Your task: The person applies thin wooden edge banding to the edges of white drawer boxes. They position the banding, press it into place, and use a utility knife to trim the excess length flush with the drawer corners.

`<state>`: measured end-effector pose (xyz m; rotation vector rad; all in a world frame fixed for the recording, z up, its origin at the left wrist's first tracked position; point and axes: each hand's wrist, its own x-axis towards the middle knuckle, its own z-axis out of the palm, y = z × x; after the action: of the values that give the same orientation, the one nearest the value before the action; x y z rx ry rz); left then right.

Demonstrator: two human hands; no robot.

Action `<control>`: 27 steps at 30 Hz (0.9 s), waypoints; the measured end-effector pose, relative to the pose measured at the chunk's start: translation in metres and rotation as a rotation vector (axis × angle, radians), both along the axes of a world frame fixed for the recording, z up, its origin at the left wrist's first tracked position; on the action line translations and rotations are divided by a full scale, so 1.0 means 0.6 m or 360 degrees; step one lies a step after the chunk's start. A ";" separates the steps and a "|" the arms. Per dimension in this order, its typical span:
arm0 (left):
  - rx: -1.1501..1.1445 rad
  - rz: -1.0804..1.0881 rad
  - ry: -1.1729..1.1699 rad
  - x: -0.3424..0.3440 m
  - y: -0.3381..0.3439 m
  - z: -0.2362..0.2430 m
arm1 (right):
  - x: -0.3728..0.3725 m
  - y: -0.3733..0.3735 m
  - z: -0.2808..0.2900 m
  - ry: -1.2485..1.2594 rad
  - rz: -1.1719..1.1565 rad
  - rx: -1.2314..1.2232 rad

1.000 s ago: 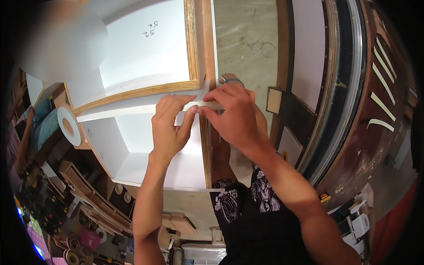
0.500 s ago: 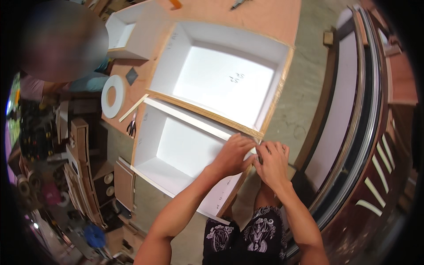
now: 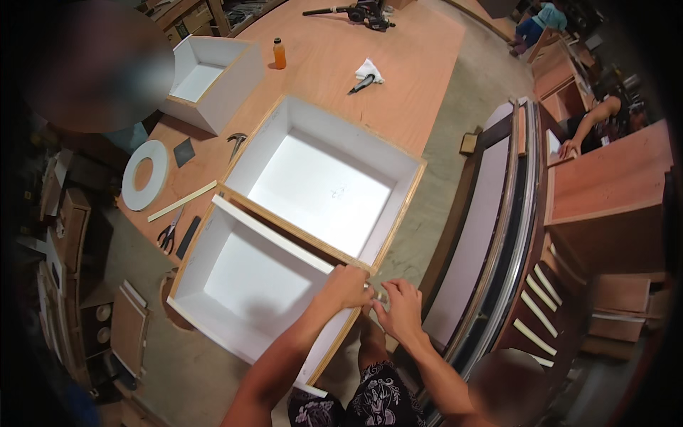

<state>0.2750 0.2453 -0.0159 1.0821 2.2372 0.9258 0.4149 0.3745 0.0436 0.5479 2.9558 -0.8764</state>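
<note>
The person's left hand (image 3: 346,286) is resting on the near right corner of a white 2-compartment cabinet box (image 3: 249,274), fingers curled together over its wooden edge. The right hand (image 3: 400,307) is hovering just beside it, fingertips pinching together on something too small to tell. The box is lying open-side up on an orange plywood table (image 3: 398,85). To the left, scissors (image 3: 168,232) and a white tape roll (image 3: 144,174) are lying. Farther off, a smaller white box (image 3: 208,80), an orange bottle (image 3: 279,53) and a power tool (image 3: 359,12) are sitting.
</note>
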 end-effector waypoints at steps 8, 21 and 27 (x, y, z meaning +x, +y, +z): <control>0.1668 0.0825 -0.1148 0.038 0.123 0.144 | -0.134 0.039 0.126 0.0666 -0.0335 -0.2014; 0.1873 0.1204 -0.2473 0.009 0.279 0.262 | -0.387 0.300 0.122 0.0799 0.0912 -0.0442; -0.0021 0.1191 -0.0316 -0.095 0.167 0.181 | -0.740 0.476 -0.097 0.0864 0.0310 -0.0421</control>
<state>0.2179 0.3452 0.0925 0.0950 2.4860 1.2275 -0.0292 0.6599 -0.0146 0.0014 3.1719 -1.5699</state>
